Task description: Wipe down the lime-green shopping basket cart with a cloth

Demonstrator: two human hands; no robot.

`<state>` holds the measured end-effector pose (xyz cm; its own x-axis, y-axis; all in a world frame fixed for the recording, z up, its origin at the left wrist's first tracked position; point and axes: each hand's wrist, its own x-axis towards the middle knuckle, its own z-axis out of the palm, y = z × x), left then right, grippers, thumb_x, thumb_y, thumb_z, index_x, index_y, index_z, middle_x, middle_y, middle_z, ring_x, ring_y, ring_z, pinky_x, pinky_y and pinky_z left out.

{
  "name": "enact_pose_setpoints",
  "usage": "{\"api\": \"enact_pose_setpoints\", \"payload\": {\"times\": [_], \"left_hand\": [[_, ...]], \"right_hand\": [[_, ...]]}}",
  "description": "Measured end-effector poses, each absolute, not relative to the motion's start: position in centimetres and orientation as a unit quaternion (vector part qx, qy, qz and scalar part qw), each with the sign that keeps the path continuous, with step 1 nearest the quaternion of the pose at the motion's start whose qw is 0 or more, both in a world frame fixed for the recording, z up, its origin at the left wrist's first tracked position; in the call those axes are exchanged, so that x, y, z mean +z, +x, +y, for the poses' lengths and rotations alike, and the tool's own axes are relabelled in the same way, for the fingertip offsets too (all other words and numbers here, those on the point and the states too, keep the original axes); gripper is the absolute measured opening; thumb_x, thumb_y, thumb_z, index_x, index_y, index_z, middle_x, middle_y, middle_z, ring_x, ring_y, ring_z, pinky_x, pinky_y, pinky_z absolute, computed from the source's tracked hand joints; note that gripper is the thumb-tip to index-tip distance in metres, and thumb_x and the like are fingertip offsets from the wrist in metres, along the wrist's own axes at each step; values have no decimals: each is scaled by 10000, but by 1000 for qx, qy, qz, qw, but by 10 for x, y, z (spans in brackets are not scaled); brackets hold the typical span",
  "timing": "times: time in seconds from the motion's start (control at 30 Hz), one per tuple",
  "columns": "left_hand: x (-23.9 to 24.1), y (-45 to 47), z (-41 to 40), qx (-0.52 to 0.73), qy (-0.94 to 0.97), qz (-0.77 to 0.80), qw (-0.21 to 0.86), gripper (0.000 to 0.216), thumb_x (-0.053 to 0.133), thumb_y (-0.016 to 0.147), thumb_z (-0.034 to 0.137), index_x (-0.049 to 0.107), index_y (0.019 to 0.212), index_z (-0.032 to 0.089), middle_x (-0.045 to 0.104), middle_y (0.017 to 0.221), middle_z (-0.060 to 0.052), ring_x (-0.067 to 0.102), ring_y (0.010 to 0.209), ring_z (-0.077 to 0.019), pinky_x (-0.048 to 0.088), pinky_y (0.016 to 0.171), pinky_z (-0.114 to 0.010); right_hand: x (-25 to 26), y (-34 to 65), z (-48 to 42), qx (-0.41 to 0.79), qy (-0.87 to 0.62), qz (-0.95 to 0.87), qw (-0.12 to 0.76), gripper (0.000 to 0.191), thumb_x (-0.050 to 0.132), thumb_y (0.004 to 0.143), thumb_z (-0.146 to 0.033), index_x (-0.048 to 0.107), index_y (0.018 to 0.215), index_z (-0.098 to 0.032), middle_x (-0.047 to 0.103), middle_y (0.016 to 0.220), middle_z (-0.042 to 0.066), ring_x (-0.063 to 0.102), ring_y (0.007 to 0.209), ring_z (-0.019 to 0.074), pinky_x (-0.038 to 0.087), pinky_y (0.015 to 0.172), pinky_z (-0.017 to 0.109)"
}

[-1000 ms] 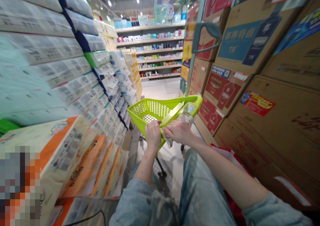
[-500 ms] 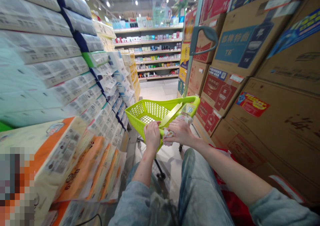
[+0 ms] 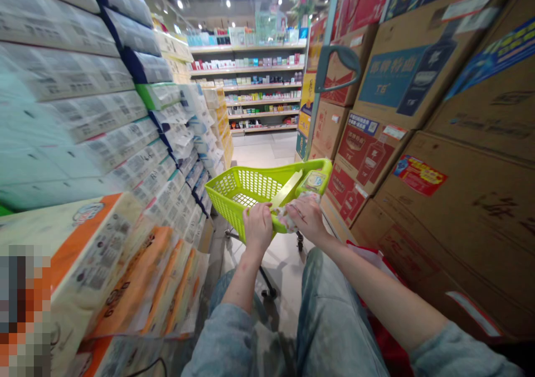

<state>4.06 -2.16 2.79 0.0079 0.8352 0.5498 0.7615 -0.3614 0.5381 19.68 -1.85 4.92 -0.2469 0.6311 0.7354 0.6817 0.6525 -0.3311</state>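
Observation:
A lime-green plastic shopping cart stands in front of my knees, its perforated basket showing nothing inside but a pale yellow-green flap. My left hand is closed over the near edge of the cart. Beside it, my right hand presses a crumpled, whitish patterned cloth against the cart's near rim, with fingers bent round it. A label shows on the green panel just beyond that hand. The palms and some of the fingertips are hidden.
Wrapped tissue packs are piled high on the left, with orange-and-cream packs close by. Cardboard cartons form a wall on the right, near a grey-blue handle. Stocked shelves stand at the aisle's far end. A red bag is beside my right leg.
My right hand has slid a little to the right with the cloth, and more of the label shows. My left hand keeps its hold on the edge. The cart has shifted slightly left.

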Motion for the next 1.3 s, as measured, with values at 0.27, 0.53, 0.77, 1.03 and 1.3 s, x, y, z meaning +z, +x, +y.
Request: {"api": "enact_pose_setpoints", "payload": {"times": [0.27, 0.53, 0.77, 1.03, 1.3], "left_hand": [[30, 41, -18, 410, 717, 563, 33, 375, 219, 940, 225, 590, 979, 183, 653, 998, -60, 561, 976, -176, 346, 930, -360], [29, 46, -20, 410, 713, 568, 33, 365, 217, 944, 237, 576, 993, 187, 650, 1016, -54, 557, 998, -172, 335, 952, -366], [24, 49, -23, 417, 713, 563, 28, 363, 218, 947, 256, 567, 1023, 191, 642, 1032, -60, 547, 1009, -176, 313, 981, -380], [19, 44, -23, 401, 741, 538, 24, 338, 242, 956, 280, 540, 1100, 215, 623, 1111, -47, 526, 1073, -170, 281, 1017, -396], [7, 16, 2, 342, 729, 592, 26, 363, 206, 961, 313, 539, 1053, 202, 623, 1067, -63, 525, 1067, -197, 243, 1079, -450]], "right_hand": [[72, 220, -10, -16, -284, -924, 254, 440, 636, 713, -615, 612, 779, -180, 625, 746, 21, 536, 753, 166, 314, 724, 280], [62, 218, -4, -55, -311, -906, 282, 507, 552, 739, -670, 573, 658, -169, 577, 668, 19, 495, 677, 153, 291, 668, 267], [44, 222, -2, -1, -337, -846, 412, 506, 562, 727, -680, 558, 659, -178, 572, 661, 13, 493, 683, 156, 317, 691, 290], [47, 221, 0, 121, -389, -732, 545, 468, 371, 921, -488, 515, 577, -206, 557, 618, 6, 516, 655, 141, 397, 696, 285], [52, 238, 11, 63, -382, -811, 439, 523, 277, 955, -449, 630, 675, -184, 656, 765, 55, 569, 808, 152, 409, 799, 280]]}}
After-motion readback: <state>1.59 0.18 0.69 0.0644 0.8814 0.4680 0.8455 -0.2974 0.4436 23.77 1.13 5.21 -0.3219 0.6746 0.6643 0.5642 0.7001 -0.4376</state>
